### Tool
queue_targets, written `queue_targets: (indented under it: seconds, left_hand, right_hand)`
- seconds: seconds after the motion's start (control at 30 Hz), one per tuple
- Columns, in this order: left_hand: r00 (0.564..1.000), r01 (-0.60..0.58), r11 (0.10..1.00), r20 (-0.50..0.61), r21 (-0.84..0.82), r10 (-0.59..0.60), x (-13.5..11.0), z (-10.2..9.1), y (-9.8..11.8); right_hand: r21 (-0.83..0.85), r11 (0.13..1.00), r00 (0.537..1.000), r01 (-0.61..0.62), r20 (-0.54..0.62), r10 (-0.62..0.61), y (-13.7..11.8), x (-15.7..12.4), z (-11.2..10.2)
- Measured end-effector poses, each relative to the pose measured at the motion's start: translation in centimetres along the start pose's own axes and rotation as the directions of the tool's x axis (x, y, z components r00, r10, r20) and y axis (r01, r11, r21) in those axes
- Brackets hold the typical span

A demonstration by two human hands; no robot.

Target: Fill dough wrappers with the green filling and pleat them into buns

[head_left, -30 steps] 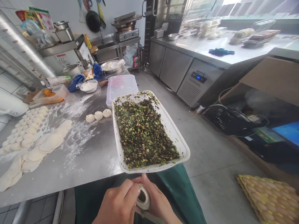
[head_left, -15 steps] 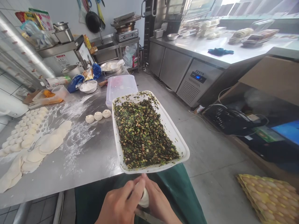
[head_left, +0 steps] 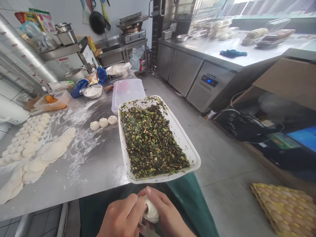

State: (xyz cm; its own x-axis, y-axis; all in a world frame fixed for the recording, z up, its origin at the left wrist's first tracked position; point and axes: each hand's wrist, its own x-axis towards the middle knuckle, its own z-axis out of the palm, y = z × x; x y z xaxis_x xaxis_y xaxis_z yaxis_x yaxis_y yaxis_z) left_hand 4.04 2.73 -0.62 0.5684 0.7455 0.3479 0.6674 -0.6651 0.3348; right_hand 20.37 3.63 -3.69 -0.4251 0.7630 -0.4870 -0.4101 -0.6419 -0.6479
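Both hands meet at the bottom middle over my green apron. My left hand (head_left: 122,217) and my right hand (head_left: 168,214) pinch a small white dough bun (head_left: 150,212) between their fingers; its top now looks closed. Just above them a white rectangular tray (head_left: 190,153) of chopped green filling overhangs the steel table's (head_left: 98,164) front edge. Three finished buns (head_left: 103,122) sit in a row to the tray's left.
Flat dough wrappers (head_left: 49,153) and small dough pieces (head_left: 24,138) lie on the floured left side. A lidded plastic box (head_left: 127,90), a bowl of flour (head_left: 93,91) and tubs stand behind. An egg carton (head_left: 286,205) lies at the floor's lower right.
The bun's open mouth, seen one second ago, has been pinched shut by my fingers. Both hands stayed at the same spot, shifting slightly around the dough.
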Motion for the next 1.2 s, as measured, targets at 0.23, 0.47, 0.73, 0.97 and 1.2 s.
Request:
queue_targets:
  seconds: [0.23,0.47,0.73,0.97,1.2]
  left_hand:
    - [1.000,-0.024,0.999,0.012,0.041,0.024,0.1,-0.4,0.0]
    - [0.998,-0.058,0.995,-0.002,0.076,0.058,0.2,-0.9,0.1]
    - [0.994,-0.094,0.985,-0.034,0.144,0.100,0.6,-1.6,0.5]
    - [0.992,-0.101,0.976,-0.051,0.194,0.113,-0.1,-1.7,0.3]
    - [0.999,-0.037,0.982,-0.015,0.185,0.040,-0.2,-2.4,0.5]
  right_hand:
    - [-0.010,1.000,1.000,0.002,0.030,-0.001,0.3,0.2,-0.5]
    - [-0.061,0.998,1.000,-0.018,-0.014,0.017,-0.1,0.2,-0.3]
    - [-0.057,0.998,0.999,-0.023,-0.037,0.021,-0.1,0.3,-0.2]
    - [-0.101,0.992,0.996,-0.070,-0.064,0.064,-0.2,0.6,-0.3]
    - [-0.082,0.993,0.996,-0.081,0.033,0.084,-0.3,0.3,-0.2]
